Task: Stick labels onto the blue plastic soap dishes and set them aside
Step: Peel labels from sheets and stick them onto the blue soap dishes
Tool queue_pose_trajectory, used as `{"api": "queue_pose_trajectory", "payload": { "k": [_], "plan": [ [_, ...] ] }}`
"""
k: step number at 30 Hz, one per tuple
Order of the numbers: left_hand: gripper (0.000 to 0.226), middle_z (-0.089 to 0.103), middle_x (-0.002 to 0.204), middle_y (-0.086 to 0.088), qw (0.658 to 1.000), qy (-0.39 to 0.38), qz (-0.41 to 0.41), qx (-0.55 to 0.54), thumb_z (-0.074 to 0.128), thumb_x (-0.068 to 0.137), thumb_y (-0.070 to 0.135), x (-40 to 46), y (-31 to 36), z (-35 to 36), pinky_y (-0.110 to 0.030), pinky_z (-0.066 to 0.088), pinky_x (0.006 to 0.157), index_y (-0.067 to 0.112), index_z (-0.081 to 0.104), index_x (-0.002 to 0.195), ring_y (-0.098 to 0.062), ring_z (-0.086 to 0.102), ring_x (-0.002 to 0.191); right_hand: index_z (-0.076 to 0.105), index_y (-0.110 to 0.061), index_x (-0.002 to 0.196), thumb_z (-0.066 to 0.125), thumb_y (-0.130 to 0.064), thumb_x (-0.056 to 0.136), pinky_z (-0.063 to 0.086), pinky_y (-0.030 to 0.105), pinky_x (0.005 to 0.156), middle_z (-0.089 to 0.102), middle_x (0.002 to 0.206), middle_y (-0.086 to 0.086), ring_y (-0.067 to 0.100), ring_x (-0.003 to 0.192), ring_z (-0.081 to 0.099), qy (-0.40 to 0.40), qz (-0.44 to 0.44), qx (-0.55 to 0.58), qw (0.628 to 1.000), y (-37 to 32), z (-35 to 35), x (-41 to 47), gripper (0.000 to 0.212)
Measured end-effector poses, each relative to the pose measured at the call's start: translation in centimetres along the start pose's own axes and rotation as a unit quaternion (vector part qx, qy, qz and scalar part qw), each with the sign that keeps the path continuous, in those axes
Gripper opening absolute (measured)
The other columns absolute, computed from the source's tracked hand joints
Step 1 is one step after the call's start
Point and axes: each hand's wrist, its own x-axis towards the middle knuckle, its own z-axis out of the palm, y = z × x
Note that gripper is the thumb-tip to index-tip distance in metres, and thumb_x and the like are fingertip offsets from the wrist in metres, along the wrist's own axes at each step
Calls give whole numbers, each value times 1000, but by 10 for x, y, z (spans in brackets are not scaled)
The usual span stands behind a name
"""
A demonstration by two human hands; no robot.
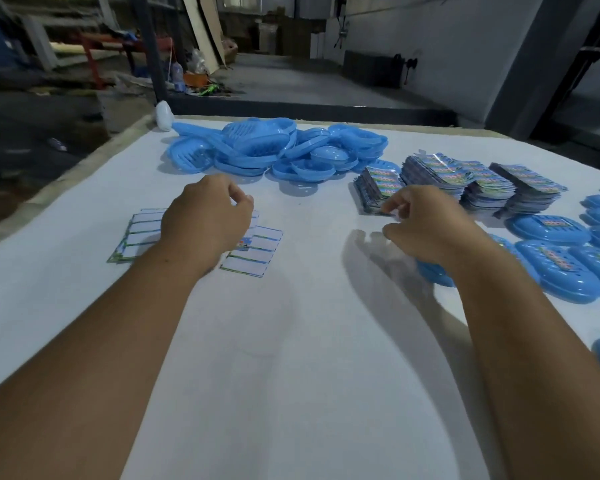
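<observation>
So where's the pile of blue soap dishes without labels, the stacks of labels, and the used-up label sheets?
Pile of soap dishes [274, 150], head view: middle of the heap.
Label stacks [465, 181], head view: top of the middle stack.
Empty label sheets [253, 252], head view: the right-hand sheet's face.

This is a small factory or packing workshop, no doubt about it. A big surface [291, 341] under a white cover carries a heap of identical blue soap dishes [274, 150] at its far edge, thick stacks of printed labels [465, 181] to the right, and rows of already labelled dishes [561, 258] beyond them. Spent backing sheets [253, 251] lie on the left. Behind, there's a bare concrete floor [291, 77], grey walls [465, 46], planks leaning against a post [205, 29] and a litter of bottles and scraps [194, 81] on the ground. Batch work, dim light, nothing domestic.
</observation>
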Motion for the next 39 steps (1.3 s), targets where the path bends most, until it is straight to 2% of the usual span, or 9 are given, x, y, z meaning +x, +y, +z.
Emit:
{"api": "queue_pose_trajectory", "payload": {
  "k": [3,7,11,17,21,27,33,37,39],
  "plan": [
    [15,64,92,4,1000,13,-9,18,54,94,42,7,-7,-3,-34,47,71,30,64,96,-24,60,86,68,-31,104,70,-21,86,38,23,61,62,88,-15,8,76,57,-12,-64,26,998,-24,3,3,20],
    [13,63,90,3,998,15,-18,50,55,94,40,13,-15,-4,-33,44,69,30,62,92,-24,59,84,63,-37,98,71,-31,88,38,21,56,61,86,-19,1,75,54,-78,-132,11,988,-63,7,10,14],
    [11,60,84,6,998,13,-16,59,56,93,38,13,-21,-1,-30,41,68,31,60,86,-23,57,79,65,-35,104,69,-34,88,49,30,71,65,99,-8,16,88,61,-123,-147,-24,981,-88,23,17,17],
    [12,63,88,7,998,55,-9,42,57,92,38,16,-19,5,-30,40,68,29,65,90,-21,56,81,68,-33,101,63,-35,87,52,33,79,69,91,-15,13,89,61,-58,-148,41,986,-80,54,8,15],
    [12,66,103,4,997,37,58,42,57,95,29,33,-1,10,-32,43,72,27,65,104,-20,60,94,67,-35,86,66,-29,89,46,26,68,69,83,-15,5,74,60,-30,-162,91,982,-72,53,12,7],
    [43,54,140,0,968,-74,220,94,58,97,23,60,56,34,-43,43,101,27,54,140,-25,49,125,69,-32,82,66,-22,89,48,27,72,68,78,-15,3,70,58,-15,-158,133,978,-66,51,15,13],
    [33,58,127,-4,945,-75,236,213,52,99,24,68,88,53,-40,40,98,20,63,129,-28,48,119,71,-34,82,68,-22,89,49,26,71,69,76,-13,3,71,61,5,-156,163,974,-62,45,18,14],
    [27,64,119,-6,960,-48,235,145,56,99,27,62,84,52,-38,42,93,19,67,122,-27,54,112,73,-31,84,64,-22,90,49,25,71,69,77,-14,6,74,62,13,-162,159,974,-61,42,20,13],
    [25,68,115,-3,968,-32,230,93,58,99,32,60,80,49,-38,47,89,20,66,118,-25,58,108,73,-28,88,64,-22,90,45,15,68,67,76,-15,6,73,61,28,-154,156,975,-59,42,23,11]
  ]
}}
